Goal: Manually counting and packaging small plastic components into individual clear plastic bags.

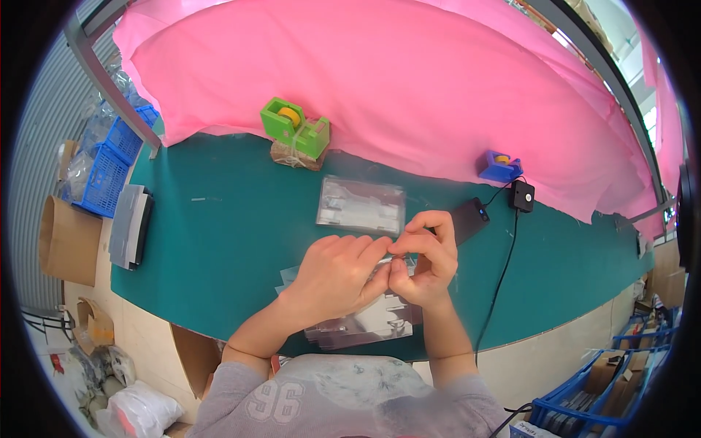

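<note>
My left hand point(339, 270) and my right hand point(427, 263) meet over the near middle of the green table. Both have their fingers pinched together, thumbs almost touching. Between the fingertips there may be a bit of thin clear plastic, but it is too small to make out. Under my hands lies a loose stack of clear plastic sheets point(372, 321) with cut, folded-looking edges, partly covered by my hands. Just beyond them rests a neat pile of flat clear plastic pieces point(361, 206).
A green tape dispenser point(296, 131) and a smaller blue one point(500, 166) stand along a pink cloth point(380, 80). Right of my hands are a black power bank point(469, 219) and a cable with a black box point(522, 196). A flat grey stack point(131, 226) sits at the left edge.
</note>
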{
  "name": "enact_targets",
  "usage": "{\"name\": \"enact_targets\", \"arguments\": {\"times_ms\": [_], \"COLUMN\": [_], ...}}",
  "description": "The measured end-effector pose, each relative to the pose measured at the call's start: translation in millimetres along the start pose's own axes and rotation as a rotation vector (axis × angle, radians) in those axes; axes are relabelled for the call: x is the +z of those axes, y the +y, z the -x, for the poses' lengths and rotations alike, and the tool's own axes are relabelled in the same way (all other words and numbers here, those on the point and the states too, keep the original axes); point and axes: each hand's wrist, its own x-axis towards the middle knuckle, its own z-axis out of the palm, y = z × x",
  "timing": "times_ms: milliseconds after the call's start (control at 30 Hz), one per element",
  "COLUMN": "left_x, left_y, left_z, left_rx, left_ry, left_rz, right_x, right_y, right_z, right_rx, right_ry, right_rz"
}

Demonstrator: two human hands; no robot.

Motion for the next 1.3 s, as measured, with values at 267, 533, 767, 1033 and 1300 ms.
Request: {"name": "enact_targets", "arguments": {"times_ms": [267, 533, 767, 1033, 1300], "left_x": [3.1, 8.2, 6.2, 7.0, 8.7], "left_y": [-1.2, -4.8, -3.0, -8.3, -8.3], "left_z": [-1.2, 1.4, -2.9, -12.3, -7.2], "left_rx": [-0.016, -0.057, -0.128, -0.18, -0.186], "left_ry": [0.001, -0.074, -0.073, -0.106, -0.099], "left_rz": [0.15, 0.18, 0.23, 0.26, 0.262], "right_x": [-3.4, -12.3, -23.4, -28.6, -38.5], "right_y": [-3.2, -5.2, -4.1, 4.3, 3.6], "right_z": [-1.9, -4.3, -8.0, -13.1, -10.2], "right_rx": [0.01, 0.037, 0.08, 0.132, 0.147], "right_ry": [-0.005, 0.025, 0.033, 0.093, 0.085], "right_rz": [0.041, 0.056, 0.099, 0.064, 0.119]}}
